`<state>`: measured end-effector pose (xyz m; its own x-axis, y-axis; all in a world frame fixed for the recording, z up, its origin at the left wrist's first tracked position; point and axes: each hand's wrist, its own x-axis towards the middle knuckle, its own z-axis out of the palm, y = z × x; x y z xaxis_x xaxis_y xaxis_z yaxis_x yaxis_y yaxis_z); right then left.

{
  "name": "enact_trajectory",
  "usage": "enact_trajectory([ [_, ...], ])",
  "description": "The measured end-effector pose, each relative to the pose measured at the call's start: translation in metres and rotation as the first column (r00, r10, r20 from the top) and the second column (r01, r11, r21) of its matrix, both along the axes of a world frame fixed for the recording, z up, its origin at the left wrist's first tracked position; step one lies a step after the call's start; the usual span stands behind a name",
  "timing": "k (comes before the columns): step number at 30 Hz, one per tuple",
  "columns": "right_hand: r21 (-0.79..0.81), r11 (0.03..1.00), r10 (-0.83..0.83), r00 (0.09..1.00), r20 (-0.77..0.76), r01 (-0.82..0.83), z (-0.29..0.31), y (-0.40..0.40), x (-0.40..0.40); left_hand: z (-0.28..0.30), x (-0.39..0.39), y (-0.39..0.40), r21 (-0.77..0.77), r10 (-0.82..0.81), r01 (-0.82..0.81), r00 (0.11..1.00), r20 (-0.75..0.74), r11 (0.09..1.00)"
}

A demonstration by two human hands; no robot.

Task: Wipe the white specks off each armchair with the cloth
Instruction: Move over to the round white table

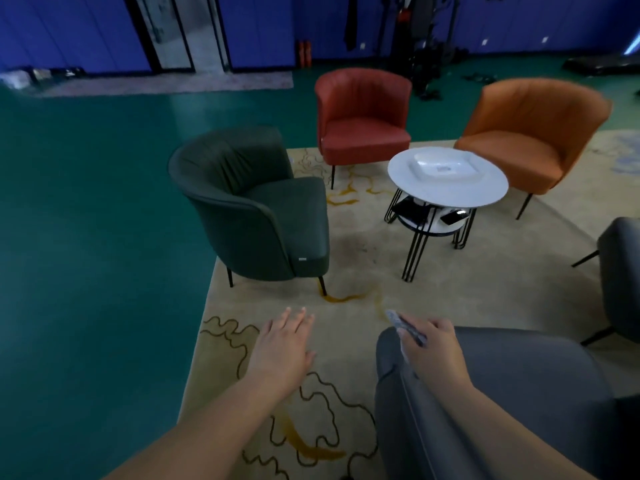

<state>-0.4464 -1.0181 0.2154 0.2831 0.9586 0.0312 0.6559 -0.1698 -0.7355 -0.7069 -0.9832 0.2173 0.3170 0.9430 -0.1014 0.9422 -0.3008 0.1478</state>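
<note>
My right hand point(431, 351) grips a small grey-and-white cloth point(405, 327) over the rim of the grey armchair point(519, 393) at the lower right. My left hand point(282, 348) hovers with straight fingers above the rug, holding nothing. A dark green armchair point(256, 209) stands ahead on the left. Behind it are a red armchair point(362, 116) and an orange armchair point(530, 133). Another dark armchair point(623, 271) is cut off by the right edge. No white specks show on any chair from here.
A round white table point(485, 195) with black wire legs stands among the chairs, a white tray point(445, 166) on top and dark items on its lower shelf. A beige patterned rug point(346, 341) lies under everything; green floor point(86, 271) spreads left. Gym equipment lines the blue wall.
</note>
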Motion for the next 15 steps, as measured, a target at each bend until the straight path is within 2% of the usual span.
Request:
enact_trajectory([
  [5, 0.025, 0.999, -0.042, 0.999, 0.029, 0.041, 0.007, 0.065, 0.019, 0.012, 0.021, 0.071, 0.034, -0.048, 0.047, 0.999, 0.013, 0.998],
  [15, 0.035, 0.995, -0.096, 0.995, -0.022, 0.097, 0.014, 0.172, 0.073, 0.038, 0.071, 0.186, 0.036, -0.124, 0.125, 0.992, -0.032, 0.992],
])
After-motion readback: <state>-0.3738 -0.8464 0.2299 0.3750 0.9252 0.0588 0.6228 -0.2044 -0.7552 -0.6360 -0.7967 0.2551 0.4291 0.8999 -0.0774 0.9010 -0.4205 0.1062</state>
